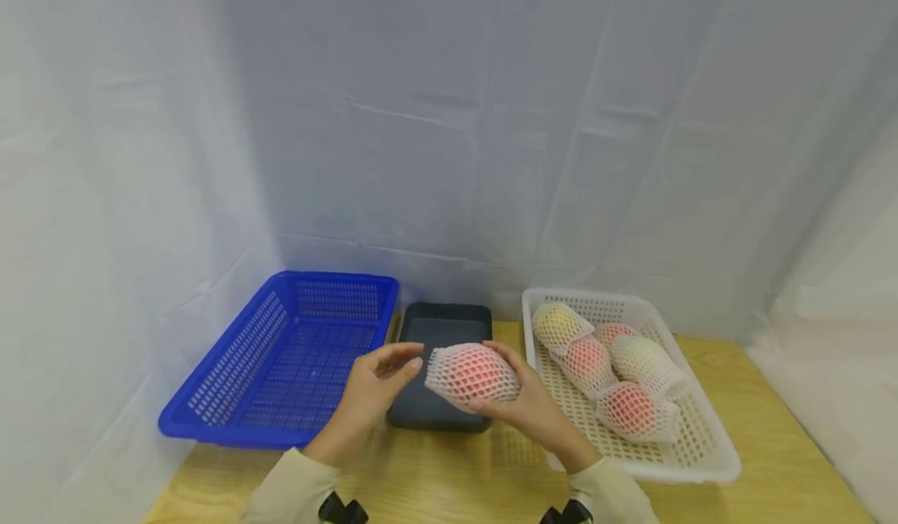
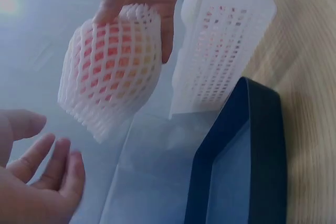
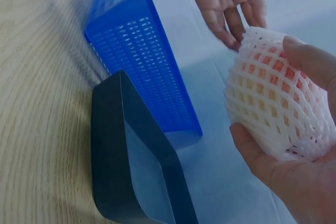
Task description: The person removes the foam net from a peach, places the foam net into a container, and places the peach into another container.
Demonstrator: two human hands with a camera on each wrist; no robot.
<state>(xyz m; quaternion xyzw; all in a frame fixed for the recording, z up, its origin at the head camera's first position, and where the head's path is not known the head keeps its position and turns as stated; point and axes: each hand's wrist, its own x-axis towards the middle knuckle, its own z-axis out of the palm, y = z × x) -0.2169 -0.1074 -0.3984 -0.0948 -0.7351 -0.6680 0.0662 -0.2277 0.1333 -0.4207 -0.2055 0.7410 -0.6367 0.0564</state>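
A red and yellow round fruit in a white foam net sleeve [image 1: 473,376] is held above the dark tray [image 1: 438,419]. My right hand [image 1: 525,399] grips it by its right end, thumb on the near side and fingers round the far side. In the right wrist view the netted fruit [image 3: 278,93] lies between thumb and fingers. My left hand [image 1: 375,387] is just left of the sleeve's gathered end, fingers loosely bent and holding nothing. A small gap separates the left fingertips from the net in the left wrist view, where the left hand [image 2: 44,177] shows at the lower left.
A blue plastic basket [image 1: 281,435] stands to the left with nothing visible in it. To the right, a white basket [image 1: 708,430] contains several netted fruits [image 1: 631,408], red and yellow. All stand on a wooden table [image 1: 449,485], with a pale sheet [image 1: 449,157] hanging behind.
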